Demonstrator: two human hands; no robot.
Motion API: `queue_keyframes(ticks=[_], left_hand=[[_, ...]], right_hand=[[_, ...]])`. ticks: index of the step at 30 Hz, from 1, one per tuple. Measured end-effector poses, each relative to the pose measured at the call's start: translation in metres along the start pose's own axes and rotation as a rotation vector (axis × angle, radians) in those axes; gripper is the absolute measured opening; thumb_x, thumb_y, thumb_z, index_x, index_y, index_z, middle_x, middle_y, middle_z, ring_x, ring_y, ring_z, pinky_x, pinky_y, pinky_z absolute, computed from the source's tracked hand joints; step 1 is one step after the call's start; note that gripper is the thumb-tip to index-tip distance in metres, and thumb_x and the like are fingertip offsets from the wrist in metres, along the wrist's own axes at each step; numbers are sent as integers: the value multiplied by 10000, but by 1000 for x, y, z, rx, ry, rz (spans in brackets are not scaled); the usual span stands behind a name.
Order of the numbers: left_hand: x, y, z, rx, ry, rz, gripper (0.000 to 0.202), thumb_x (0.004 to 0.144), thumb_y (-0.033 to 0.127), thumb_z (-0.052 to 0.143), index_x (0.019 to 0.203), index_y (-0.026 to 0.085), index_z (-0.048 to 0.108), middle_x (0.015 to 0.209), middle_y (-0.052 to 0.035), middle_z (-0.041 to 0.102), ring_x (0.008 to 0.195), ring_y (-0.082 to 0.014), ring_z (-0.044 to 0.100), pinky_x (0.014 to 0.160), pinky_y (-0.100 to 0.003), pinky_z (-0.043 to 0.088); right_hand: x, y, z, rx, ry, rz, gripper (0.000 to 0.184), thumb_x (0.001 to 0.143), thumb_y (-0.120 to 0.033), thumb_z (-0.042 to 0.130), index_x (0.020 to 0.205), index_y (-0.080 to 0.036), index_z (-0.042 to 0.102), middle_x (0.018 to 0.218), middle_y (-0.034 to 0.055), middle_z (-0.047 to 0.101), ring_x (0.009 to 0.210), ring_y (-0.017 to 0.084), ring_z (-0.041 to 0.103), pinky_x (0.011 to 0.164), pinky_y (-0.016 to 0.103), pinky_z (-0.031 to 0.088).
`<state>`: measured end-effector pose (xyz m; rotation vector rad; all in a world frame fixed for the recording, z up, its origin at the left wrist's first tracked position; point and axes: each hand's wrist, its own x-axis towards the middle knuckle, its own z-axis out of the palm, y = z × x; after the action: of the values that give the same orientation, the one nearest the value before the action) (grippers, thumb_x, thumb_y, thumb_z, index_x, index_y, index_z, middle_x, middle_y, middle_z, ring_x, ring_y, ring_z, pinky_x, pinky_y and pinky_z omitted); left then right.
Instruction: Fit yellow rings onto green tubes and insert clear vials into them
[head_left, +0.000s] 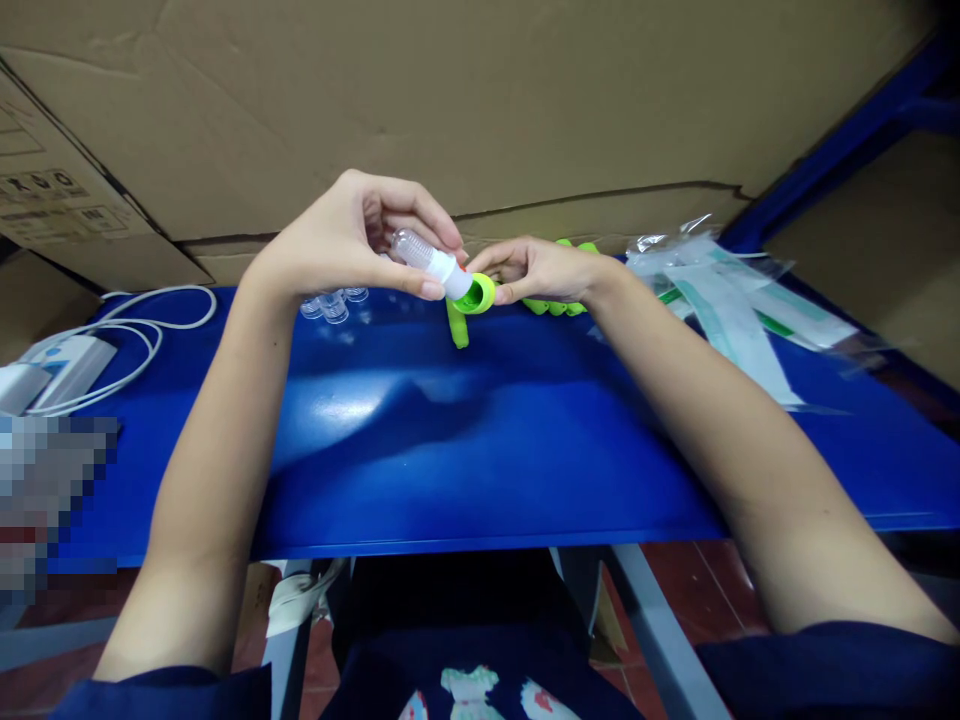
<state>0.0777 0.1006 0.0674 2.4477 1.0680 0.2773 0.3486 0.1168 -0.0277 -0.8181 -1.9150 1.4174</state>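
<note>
My left hand (375, 235) pinches a small clear plastic tube with ribbed walls (415, 248) by its white collar (444, 267), between thumb and fingertips. The tube tilts down to the right. Its collar end meets a lime-green hollow plastic piece (486, 292); whether it sits inside or just touches, I cannot tell. Closed on that green piece's rim is my right hand (536, 272), thumb in front. Just below both hands, a green stubby part (458, 328) shows; whether it belongs to the held piece is unclear. A bit of red peeks out between the hands.
Several clear tubes (334, 305) stand behind my left wrist. Behind my right hand lie several lime-green pieces (559, 305). Clear packets (742, 310) lie right on the blue table (450, 450). White cable and adapter (71, 365) lie left. Cardboard (480, 110) walls the back.
</note>
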Motion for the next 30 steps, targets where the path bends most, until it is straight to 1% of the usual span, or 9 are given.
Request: queue_keyframes(ticks=[5,8,11,15,17,20,24,27,30], left_hand=[[0,0,-1,-11,10,44,796,727,617,753,1416,233,649,1391,-50,718,1367,-408,617,1024,-426,508],[0,-2,-1,8,31,17,812,725,584,793,1429,208,645,1394,-81,720,1371,-415,611,1032,-428,512],[1,-3,-1,36,50,-32,813,756,569,810,1441,170,631,1401,-121,720,1358,-388,621,1027,-407,525],[2,-5,0,47,75,-68,760,775,558,822,1422,199,650,1371,-112,745,1334,-355,650,1011,-386,545],[3,-5,0,44,86,-82,738,769,536,831,1417,228,655,1343,-95,762,1335,-354,660,1006,-386,557],[4,-2,1,41,87,-96,719,779,490,828,1423,229,646,1308,-91,777,1353,-360,651,1018,-399,564],[4,2,3,11,75,-99,693,783,415,818,1424,220,639,1303,-92,779,1381,-354,630,1067,-402,551],[5,3,5,-1,53,-105,692,774,408,820,1416,218,645,1267,-89,791,1383,-364,627,1088,-415,544],[6,1,5,3,63,-49,630,791,415,809,1378,231,671,1256,-75,794,1364,-352,640,1089,-419,547]], right_hand=[[0,6,-1,16,11,-20,437,701,-409,937,1033,-209,738,1099,18,765,1059,143,702,905,247,586],[0,8,-2,-2,25,-18,422,736,-402,920,1059,-202,735,1095,21,763,1074,145,699,901,243,582],[1,9,-2,-7,45,-12,434,748,-428,914,1073,-201,735,1091,29,768,1062,156,699,900,254,581],[1,9,-3,-14,52,-1,431,784,-452,886,1090,-191,730,1069,42,771,980,160,703,864,265,573],[1,8,-3,-16,37,-5,411,822,-447,857,1104,-182,719,1041,44,769,932,153,699,832,260,565],[-1,7,-4,-1,-16,6,407,855,-469,833,1099,-170,703,1007,51,763,889,149,694,792,252,559],[-1,6,-4,46,-64,45,435,856,-514,836,1074,-168,688,963,50,755,845,143,696,773,246,571],[0,5,-3,72,-77,55,439,848,-521,849,1061,-176,680,951,39,752,824,133,692,764,233,573],[0,4,-2,83,-77,81,414,882,-515,823,1045,-165,673,902,37,735,784,132,678,715,223,563]])
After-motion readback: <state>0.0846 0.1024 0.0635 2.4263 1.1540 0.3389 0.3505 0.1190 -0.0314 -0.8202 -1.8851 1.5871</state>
